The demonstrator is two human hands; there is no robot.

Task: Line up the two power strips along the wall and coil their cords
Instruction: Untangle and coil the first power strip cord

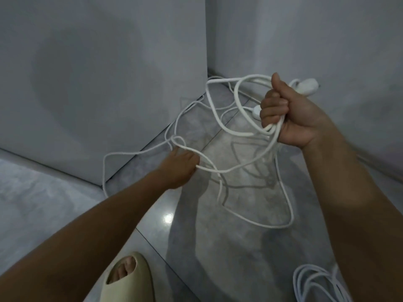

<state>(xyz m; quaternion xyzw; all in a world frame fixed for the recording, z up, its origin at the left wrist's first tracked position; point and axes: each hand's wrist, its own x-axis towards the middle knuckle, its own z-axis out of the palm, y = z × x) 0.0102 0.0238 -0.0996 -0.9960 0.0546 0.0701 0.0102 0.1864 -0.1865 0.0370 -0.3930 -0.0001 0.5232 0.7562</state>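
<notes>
My right hand (285, 114) is raised and shut on several loops of a white cord (237, 99). One long loop hangs from the fist down to the floor. My left hand (181, 168) reaches forward lower down and pinches a strand of the same cord, close to a small tangle (176, 141). A white plug or strip end (306, 86) pokes out behind my right hand, and another white piece (256, 111) lies on the floor just left of the fist. A second cord (316, 282), coiled, lies at the bottom right.
White walls (98, 83) form a jutting corner on the left, and another wall stands on the right. The floor (218, 247) is glossy grey tile. My foot in a beige slipper (128, 277) stands at the bottom centre. Loose cord trails along the wall base.
</notes>
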